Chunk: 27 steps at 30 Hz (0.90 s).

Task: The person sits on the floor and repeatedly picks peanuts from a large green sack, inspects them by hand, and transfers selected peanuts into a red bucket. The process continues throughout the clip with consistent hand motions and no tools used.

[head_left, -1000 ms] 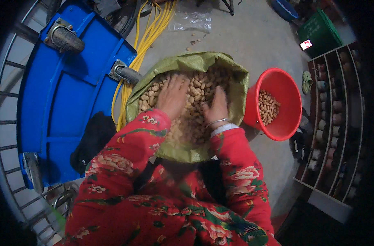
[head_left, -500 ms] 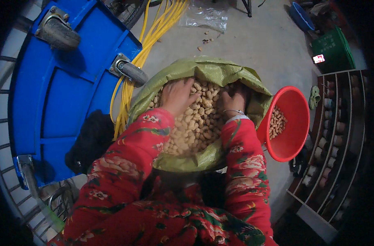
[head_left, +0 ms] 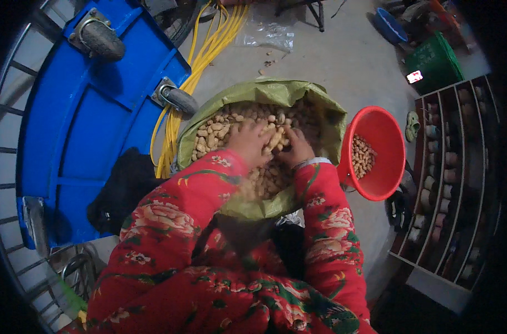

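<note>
The left hand (head_left: 249,143) and right hand (head_left: 298,149) have swept inward from wider apart, both open, fingers loosely curved, now flanking tan, unshelled peanuts (head_left: 276,140) inside the wide-mouthed, olive-green woven sack (head_left: 259,92)! Just right stands a round, red plastic bucket (head_left: 388,157), peanuts inside too.

Blue cart (head_left: 97,139) cropped at top, peanuts (head_left: 211,136) partly hidden under hands (head_left: 250,145)

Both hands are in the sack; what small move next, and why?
Probably ease the left hand and right hand closer together: they face each other among the peanuts in the green sack, with some nuts between them.
</note>
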Available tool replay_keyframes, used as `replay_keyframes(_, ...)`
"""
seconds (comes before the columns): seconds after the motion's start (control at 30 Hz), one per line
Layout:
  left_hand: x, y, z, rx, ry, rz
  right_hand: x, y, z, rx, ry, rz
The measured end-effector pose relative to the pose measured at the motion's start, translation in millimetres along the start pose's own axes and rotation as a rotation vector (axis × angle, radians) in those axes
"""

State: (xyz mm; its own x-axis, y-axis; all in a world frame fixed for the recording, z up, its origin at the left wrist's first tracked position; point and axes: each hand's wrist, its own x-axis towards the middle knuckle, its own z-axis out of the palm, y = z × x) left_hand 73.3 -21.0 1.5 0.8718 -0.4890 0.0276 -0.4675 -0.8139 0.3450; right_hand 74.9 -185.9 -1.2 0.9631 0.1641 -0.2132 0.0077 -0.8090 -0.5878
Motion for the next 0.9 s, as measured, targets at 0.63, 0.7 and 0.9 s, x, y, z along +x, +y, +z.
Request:
replay_keyframes(0.63, -95, -1, 2, -0.212, -0.189, 0.061, -106, -77, 3, -0.437, -0.272, -0.003)
replay_keyframes(0.7, -83, -4, -19, -0.392, -0.192, -0.041, -105, -77, -3, -0.322, -0.148, -0.053)
replay_keyframes(0.9, -69, -17, -79, -0.725, -0.124, -0.095, -104, -67, -25, 0.285, 0.17, -0.262)
